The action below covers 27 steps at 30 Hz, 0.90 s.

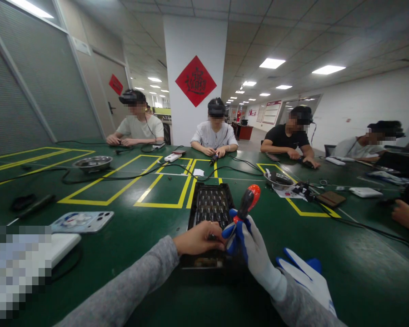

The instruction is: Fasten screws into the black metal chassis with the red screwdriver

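Observation:
My right hand [254, 243], in a white and blue work glove, is closed round a screwdriver [248, 203] with a red and black handle. The handle points up and slightly right, and its lower end is hidden by the fingers. My bare left hand [202, 238] is closed right beside the gloved fingertips, near the lower end of the screwdriver. What its fingers pinch is hidden. Both hands are above a black bit case [212, 187], which lies open with rows of small metal bits.
A spare glove [310, 277] lies at the right. To the left are a phone [83, 221], a white box [66, 245] and a dark-handled tool [37, 205]. Metal bowls [93, 162] and cables lie farther back. Several people sit around the green table [150, 281].

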{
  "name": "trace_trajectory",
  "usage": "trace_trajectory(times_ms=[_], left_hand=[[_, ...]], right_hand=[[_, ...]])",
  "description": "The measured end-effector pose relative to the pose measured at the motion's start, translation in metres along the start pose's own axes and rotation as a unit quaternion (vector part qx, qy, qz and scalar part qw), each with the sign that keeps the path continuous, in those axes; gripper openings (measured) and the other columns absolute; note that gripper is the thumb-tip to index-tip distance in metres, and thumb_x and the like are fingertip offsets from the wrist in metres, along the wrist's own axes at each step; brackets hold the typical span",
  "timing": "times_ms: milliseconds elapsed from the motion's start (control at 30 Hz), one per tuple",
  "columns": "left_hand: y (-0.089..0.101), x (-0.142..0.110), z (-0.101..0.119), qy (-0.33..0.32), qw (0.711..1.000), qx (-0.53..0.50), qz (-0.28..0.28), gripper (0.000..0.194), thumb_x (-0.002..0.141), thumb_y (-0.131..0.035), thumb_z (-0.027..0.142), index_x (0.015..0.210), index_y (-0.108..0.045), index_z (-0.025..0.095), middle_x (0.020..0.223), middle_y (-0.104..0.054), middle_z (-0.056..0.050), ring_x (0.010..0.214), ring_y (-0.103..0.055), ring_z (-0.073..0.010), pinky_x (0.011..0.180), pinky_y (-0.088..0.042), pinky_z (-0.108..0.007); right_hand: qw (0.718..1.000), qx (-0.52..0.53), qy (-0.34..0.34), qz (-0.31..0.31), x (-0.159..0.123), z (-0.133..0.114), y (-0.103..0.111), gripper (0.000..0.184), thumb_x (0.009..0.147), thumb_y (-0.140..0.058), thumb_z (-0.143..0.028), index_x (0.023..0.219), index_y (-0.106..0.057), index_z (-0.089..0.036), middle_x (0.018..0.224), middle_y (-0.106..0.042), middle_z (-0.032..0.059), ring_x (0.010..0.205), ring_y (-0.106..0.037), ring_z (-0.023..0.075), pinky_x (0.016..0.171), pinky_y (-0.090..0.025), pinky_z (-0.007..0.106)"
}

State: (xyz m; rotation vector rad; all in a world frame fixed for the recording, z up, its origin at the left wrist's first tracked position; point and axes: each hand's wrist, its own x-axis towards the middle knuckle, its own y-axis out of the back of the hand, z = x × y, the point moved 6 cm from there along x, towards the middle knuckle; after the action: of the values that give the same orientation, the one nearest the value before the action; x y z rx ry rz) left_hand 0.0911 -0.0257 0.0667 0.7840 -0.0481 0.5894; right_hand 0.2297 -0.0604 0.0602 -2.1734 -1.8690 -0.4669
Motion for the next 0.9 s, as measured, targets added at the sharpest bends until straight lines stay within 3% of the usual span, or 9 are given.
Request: trace_trajectory(times_ms=[267,500,733,900], left_hand=[[0.003,0.000,-0.002,0.036,0.999,0.007,0.013,0.022,0.075,-0.066,0.034,0.083,-0.066,0.013,0.083,-0.063,-0.003,0.080,-0.055,-0.0143,0.075,-0.042,-0.025],[0.001,0.001,0.005,-0.006,1.000,-0.009,-0.010,0.015,0.083,-0.058,0.026,0.086,-0.068,0.015,0.085,-0.066,-0.003,0.085,-0.055,-0.0149,0.080,-0.042,-0.026],[0.003,-0.001,-0.004,0.044,0.999,0.000,0.021,0.024,0.074,-0.067,0.036,0.083,-0.068,0.014,0.083,-0.064,-0.003,0.081,-0.056,-0.0150,0.075,-0.043,-0.026],[0.002,-0.001,-0.003,0.008,1.000,-0.005,0.014,0.020,0.079,-0.062,0.032,0.086,-0.069,0.015,0.083,-0.065,-0.004,0.082,-0.056,-0.0151,0.076,-0.042,-0.026]], right_hand=[[0.999,-0.033,0.006,-0.007,0.000,-0.001,0.001,0.042,0.085,-0.048,-0.045,0.118,-0.053,-0.020,0.101,-0.064,0.0072,0.095,-0.059,0.0206,0.084,-0.048,0.036],[0.999,0.013,-0.016,-0.046,-0.001,-0.006,-0.007,0.039,0.088,-0.042,-0.044,0.118,-0.050,-0.021,0.086,-0.066,0.0042,0.075,-0.062,0.0166,0.073,-0.052,0.032],[0.999,-0.033,0.000,-0.019,-0.001,-0.007,-0.001,0.042,0.088,-0.043,-0.044,0.122,-0.050,-0.021,0.098,-0.066,0.0065,0.088,-0.061,0.0189,0.080,-0.050,0.033],[0.999,-0.021,-0.018,-0.024,0.001,-0.002,-0.002,0.046,0.088,-0.043,-0.045,0.125,-0.047,-0.018,0.096,-0.065,0.0066,0.086,-0.060,0.0184,0.083,-0.047,0.034]])
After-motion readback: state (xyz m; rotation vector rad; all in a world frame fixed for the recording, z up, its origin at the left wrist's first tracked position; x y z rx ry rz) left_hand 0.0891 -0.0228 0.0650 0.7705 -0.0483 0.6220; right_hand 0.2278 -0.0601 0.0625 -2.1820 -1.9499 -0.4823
